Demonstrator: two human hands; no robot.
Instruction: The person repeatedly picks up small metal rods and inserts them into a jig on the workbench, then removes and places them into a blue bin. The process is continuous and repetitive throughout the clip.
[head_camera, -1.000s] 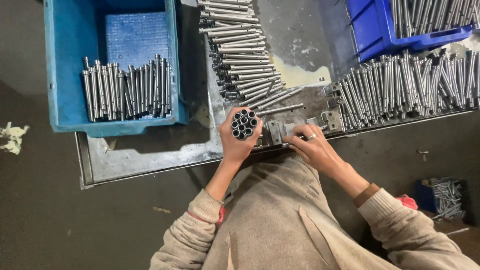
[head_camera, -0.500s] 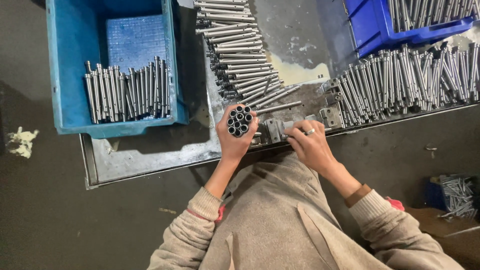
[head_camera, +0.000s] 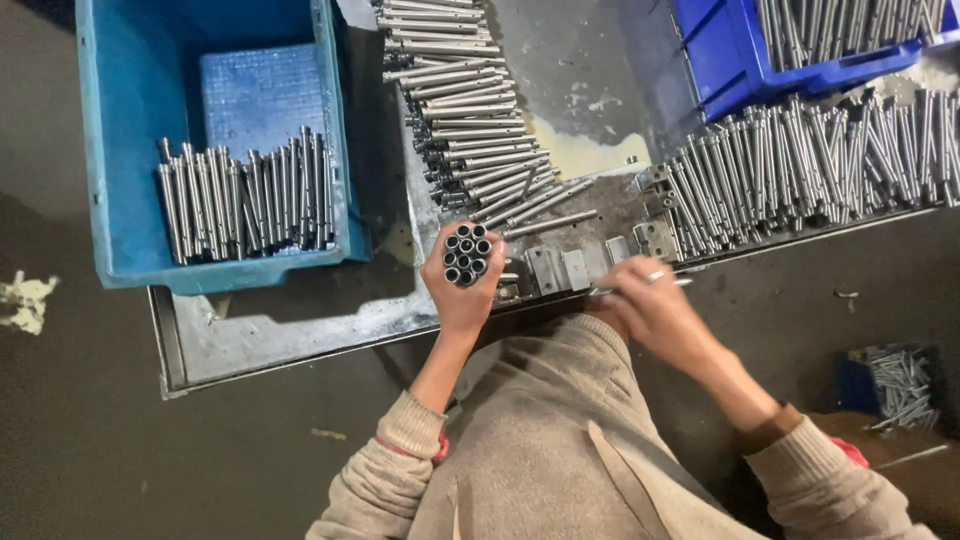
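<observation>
While a grey metal table (head_camera: 300, 335) fills the middle of the view, a light blue bin (head_camera: 110, 150) sits on its left end with a row of steel tubes (head_camera: 245, 200) lying inside. Further right, a long heap of tubes (head_camera: 800, 160) spreads below a dark blue bin (head_camera: 740, 55), and another stack (head_camera: 460, 110) runs up the centre. Near the table's front edge, the left hand (head_camera: 462, 290) is clamped around a bundle of tubes (head_camera: 466, 254) (open ends facing up). Just beside it, the right hand (head_camera: 655, 310) pinches a single thin rod (head_camera: 640, 284), blurred.
</observation>
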